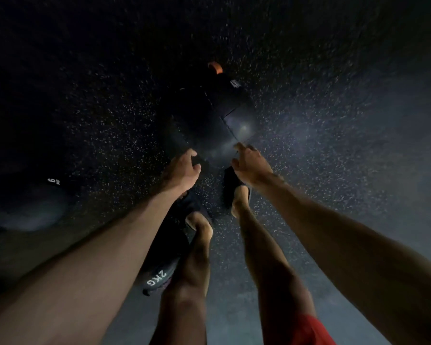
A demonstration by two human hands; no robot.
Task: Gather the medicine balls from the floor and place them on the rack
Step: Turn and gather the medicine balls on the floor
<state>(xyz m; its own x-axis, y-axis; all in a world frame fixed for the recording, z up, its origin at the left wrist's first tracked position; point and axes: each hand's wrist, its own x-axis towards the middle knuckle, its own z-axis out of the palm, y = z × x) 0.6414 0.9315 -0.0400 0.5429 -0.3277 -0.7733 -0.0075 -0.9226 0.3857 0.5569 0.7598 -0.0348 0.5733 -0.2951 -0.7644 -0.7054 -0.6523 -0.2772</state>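
Dimly, a ball [28, 207] marked 6 lay far left on the speckled floor [334, 145]. Both arms reached down: left hand [184, 170] and right hand [250, 165], fingers loosely curled, holding nothing, flanked the big ball [209, 125] ahead, possibly touching it.

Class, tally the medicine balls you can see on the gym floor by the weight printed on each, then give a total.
2KG label: 1
Label with a 6: 1
Label too blurred to read: 1
Total: 3 medicine balls
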